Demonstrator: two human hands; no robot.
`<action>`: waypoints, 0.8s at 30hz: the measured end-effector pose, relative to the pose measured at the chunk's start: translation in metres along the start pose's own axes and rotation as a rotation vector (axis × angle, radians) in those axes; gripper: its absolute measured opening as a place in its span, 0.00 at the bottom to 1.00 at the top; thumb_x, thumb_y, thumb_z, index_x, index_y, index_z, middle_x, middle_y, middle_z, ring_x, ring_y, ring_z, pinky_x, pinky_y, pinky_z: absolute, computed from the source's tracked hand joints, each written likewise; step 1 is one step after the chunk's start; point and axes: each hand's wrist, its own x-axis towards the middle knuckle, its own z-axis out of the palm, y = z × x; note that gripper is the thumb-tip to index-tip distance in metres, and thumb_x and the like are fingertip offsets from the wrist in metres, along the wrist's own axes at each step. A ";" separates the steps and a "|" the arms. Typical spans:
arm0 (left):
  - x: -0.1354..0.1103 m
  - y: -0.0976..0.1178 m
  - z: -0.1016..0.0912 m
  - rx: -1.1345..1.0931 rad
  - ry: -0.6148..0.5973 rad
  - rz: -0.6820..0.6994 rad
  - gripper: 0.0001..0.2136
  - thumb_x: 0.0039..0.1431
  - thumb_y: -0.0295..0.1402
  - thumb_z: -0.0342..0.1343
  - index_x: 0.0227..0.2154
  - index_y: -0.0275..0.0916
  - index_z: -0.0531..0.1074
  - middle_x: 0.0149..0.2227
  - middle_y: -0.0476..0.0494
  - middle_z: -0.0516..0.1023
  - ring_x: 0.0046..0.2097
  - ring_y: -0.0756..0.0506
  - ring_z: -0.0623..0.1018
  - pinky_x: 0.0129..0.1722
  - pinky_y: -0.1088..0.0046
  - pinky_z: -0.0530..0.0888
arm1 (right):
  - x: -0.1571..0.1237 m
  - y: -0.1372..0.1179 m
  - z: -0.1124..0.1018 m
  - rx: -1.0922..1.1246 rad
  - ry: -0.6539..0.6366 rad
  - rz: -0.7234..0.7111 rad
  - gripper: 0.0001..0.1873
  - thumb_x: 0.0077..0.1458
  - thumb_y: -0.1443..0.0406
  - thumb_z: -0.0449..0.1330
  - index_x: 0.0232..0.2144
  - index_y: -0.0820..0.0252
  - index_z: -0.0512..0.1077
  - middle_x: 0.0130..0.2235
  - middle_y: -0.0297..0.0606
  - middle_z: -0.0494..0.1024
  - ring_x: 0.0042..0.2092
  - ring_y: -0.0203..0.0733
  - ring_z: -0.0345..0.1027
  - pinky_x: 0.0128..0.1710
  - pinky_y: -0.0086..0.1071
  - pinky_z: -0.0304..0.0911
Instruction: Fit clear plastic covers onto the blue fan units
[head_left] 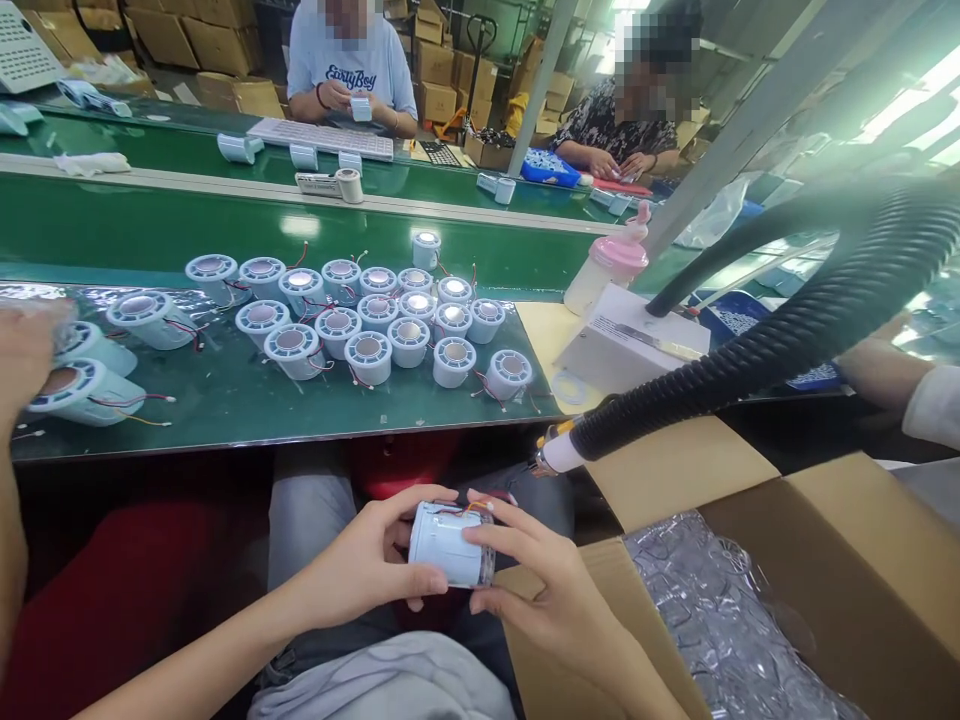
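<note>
Low over my lap I hold a small white cylindrical housing [447, 543] with red and orange wires at its top. My left hand [367, 562] wraps its left end, thumb underneath. My right hand [541, 585] pinches its right end with curled fingers. Both hands are closed on it. Above, on the green bench [247, 405], stand several similar white round units [368, 357] with metal centres and thin red wires.
An open cardboard box [757, 600] lined with bubble wrap sits at my right. A black ribbed hose [757, 350] with a white nozzle crosses above it. A white box [630, 345] and a pink-capped bottle [609, 270] stand nearby. Two people work across the conveyor; another person's hand [26, 350] is at the left.
</note>
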 end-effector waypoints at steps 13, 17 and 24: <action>-0.014 0.021 0.005 0.369 -0.018 0.161 0.34 0.44 0.35 0.69 0.57 0.47 0.65 0.59 0.41 0.66 0.57 0.38 0.70 0.57 0.62 0.69 | -0.005 -0.011 -0.004 0.341 -0.013 0.209 0.24 0.44 0.62 0.72 0.44 0.55 0.70 0.50 0.39 0.74 0.49 0.44 0.71 0.48 0.32 0.71; -0.017 0.022 0.004 0.473 0.011 0.172 0.35 0.45 0.37 0.69 0.57 0.48 0.64 0.60 0.41 0.66 0.59 0.38 0.68 0.60 0.60 0.66 | -0.004 -0.014 -0.005 0.477 -0.031 0.280 0.24 0.44 0.61 0.72 0.43 0.55 0.71 0.45 0.37 0.75 0.45 0.42 0.72 0.44 0.32 0.72; -0.022 0.021 0.001 0.651 0.047 0.226 0.35 0.44 0.39 0.69 0.58 0.49 0.65 0.60 0.41 0.67 0.61 0.36 0.66 0.62 0.54 0.62 | -0.004 -0.016 -0.003 0.692 -0.081 0.421 0.26 0.45 0.56 0.70 0.44 0.57 0.67 0.42 0.38 0.74 0.39 0.37 0.70 0.34 0.25 0.67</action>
